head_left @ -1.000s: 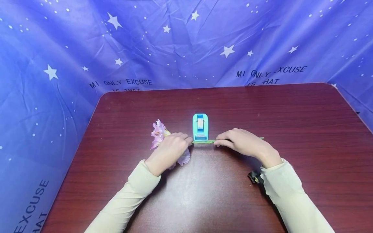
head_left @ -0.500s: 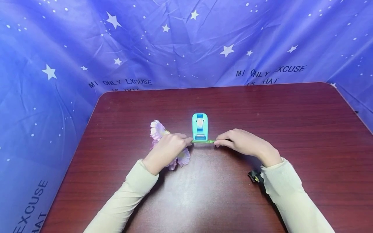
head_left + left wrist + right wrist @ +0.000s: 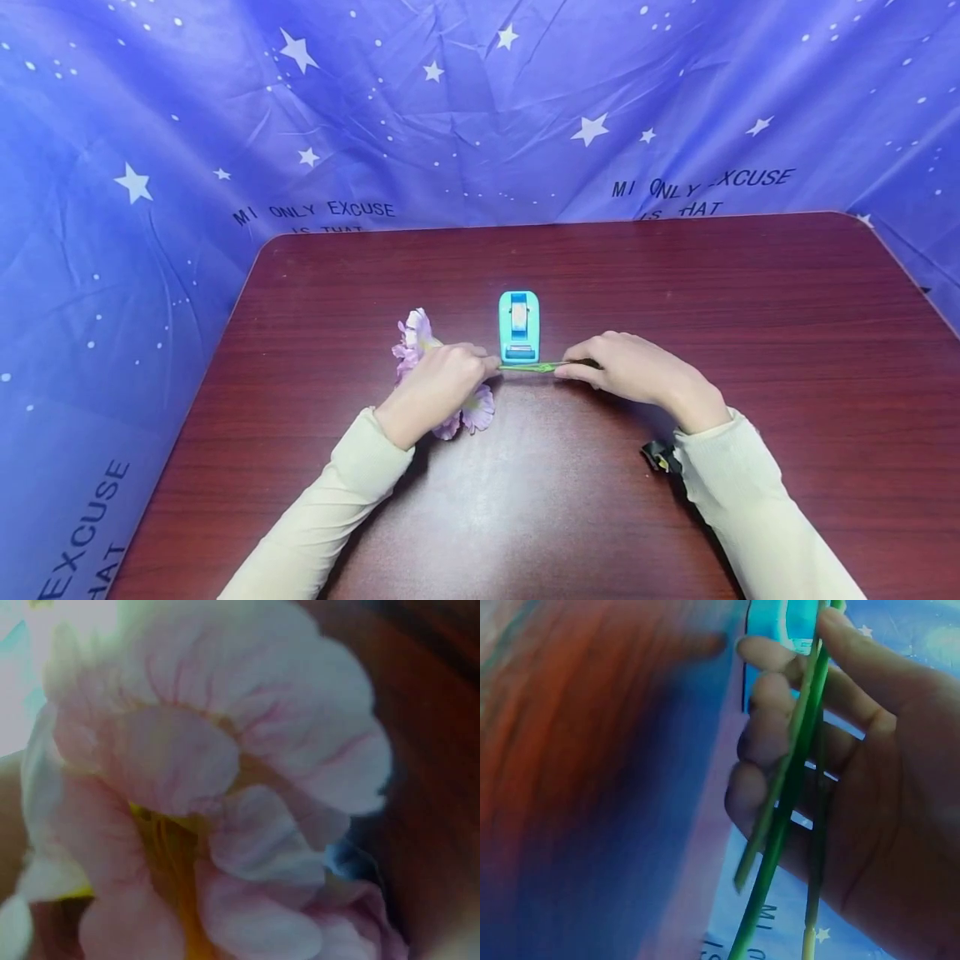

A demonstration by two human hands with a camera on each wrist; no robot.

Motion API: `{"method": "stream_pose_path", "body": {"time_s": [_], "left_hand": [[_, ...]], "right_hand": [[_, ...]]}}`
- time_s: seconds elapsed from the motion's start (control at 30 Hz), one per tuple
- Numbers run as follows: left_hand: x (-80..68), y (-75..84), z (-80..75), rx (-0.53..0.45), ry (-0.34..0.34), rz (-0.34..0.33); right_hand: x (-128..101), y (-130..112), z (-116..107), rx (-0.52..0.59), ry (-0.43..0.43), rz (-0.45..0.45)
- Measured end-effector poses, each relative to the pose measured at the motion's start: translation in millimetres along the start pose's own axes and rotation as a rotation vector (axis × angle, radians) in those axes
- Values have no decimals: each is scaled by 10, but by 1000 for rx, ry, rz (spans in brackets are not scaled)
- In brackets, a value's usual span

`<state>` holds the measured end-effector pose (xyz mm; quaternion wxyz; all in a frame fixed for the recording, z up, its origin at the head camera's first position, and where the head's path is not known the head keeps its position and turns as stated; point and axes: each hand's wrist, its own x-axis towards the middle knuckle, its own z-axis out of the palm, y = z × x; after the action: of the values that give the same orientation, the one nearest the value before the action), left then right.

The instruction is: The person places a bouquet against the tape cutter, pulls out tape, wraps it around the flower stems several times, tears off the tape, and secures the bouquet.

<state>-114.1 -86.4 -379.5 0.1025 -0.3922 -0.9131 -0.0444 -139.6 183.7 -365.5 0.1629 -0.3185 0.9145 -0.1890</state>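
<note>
Green flower stems [image 3: 528, 366] stretch between both hands: left hand [image 3: 435, 387] seemingly gripping near pink blooms [image 3: 414, 343], right hand [image 3: 637, 371] pinching them before a teal tape dispenser [image 3: 518, 326].

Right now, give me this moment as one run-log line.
left hand: grips flower stems near pink blooms | right hand: pinches the stems | tape dispenser: just behind the stems | table: dark wood

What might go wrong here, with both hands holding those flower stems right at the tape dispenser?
1. The right hand pinches several thin green stems loosely side by side; one might slip out of line.
2. The stems sit right at the front edge of the small tape dispenser, which looks light and may tip or slide.
3. The pink flowers lie under the left hand and could get crushed.
</note>
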Motion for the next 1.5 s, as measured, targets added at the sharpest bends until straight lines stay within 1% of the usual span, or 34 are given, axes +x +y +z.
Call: {"method": "stream_pose_path", "body": {"time_s": [0.23,0.3,0.4,0.5,0.6,0.7,0.83,1.0,1.1,1.27,1.5], "left_hand": [[8,11,5,-28,5,-1],[10,14,6,-31,2,-2],[15,15,5,-30,-6,-2],[15,12,2,-30,-13,2],[15,6,3,-29,-15,7],[15,2,4,-29,-12,7],[18,-1,8,-31,-8,7],[27,7,8,-28,-16,6],[23,5,7,-27,-22,5],[20,2,12,-30,-26,3],[20,-5,21,-27,-17,5]], "right_hand": [[-30,-92,-20,-23,38,22],[-35,-122,-18,-36,81,16],[-17,-171,-9,-72,179,9],[36,-219,14,-96,271,23],[112,-264,40,-82,316,42],[186,-300,64,-53,326,51],[256,-350,76,-16,312,70],[304,-409,81,20,281,123],[330,-440,90,33,280,156],[357,-457,112,59,312,185],[380,-449,139,123,366,173]]}}
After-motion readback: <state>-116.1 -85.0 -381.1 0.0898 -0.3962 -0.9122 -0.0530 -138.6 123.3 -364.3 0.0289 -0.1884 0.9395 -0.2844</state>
